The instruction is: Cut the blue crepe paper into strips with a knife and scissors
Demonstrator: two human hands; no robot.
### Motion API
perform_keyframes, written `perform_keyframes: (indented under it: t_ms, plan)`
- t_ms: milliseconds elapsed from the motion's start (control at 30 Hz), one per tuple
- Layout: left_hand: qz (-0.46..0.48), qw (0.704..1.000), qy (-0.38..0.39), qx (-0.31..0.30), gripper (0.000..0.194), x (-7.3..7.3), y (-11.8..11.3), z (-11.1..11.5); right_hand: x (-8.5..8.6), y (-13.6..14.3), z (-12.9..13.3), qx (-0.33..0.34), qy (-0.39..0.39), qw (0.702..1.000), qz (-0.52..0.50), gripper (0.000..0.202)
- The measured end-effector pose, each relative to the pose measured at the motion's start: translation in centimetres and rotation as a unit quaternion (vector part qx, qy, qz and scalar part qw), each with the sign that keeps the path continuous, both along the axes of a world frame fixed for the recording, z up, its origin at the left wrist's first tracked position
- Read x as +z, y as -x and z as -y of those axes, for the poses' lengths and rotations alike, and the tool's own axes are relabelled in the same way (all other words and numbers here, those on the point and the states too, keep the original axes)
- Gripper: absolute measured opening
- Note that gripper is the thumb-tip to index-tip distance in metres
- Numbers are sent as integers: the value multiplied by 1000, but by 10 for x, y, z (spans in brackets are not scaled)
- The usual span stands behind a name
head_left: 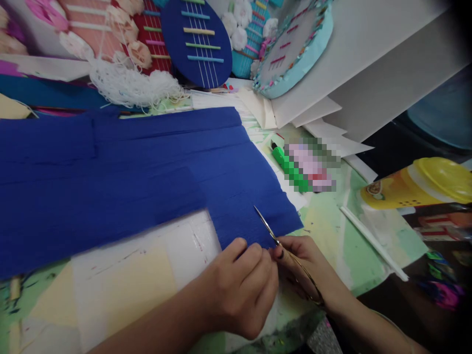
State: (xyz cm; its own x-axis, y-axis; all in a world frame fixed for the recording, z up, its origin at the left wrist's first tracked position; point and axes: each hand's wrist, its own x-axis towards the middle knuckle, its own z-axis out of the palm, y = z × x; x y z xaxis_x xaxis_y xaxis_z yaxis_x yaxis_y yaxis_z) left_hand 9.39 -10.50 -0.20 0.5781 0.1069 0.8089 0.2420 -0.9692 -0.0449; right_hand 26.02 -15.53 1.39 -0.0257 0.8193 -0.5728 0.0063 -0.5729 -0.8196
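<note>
A wide sheet of dark blue crepe paper point(236, 167) lies across the table, with a rectangular notch in its near edge. My left hand point(243, 285) is closed on the paper's near edge, right of that notch; its fingertips are partly hidden. In my right hand point(306, 263) is a pair of scissors point(266, 225) with gold-coloured handles. Their blades point away and to the left over the blue paper, looking nearly closed. The two hands nearly touch at the paper's edge.
Behind the paper stand decorated craft pieces, including a blue oval board point(201, 44), beside white yarn point(129, 86). A green utility knife point(289, 167) lies to the right. Further right are a white stick point(374, 243) and a yellow-lidded cup point(416, 184) on its side.
</note>
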Motion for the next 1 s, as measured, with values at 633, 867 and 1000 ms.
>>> perform_keyframes:
  t_ms: [633,867,1000]
  plan:
    - [-1,1000,2,-4,26,4,0,0,6,0,-3,29,-33,998,39,57]
    - [-4,1000,11,-15,30,5,0,0,8,1,-11,39,-37,998,38,50]
    - [-4,1000,8,-13,28,4,1,0,8,1,-14,35,-33,998,44,50]
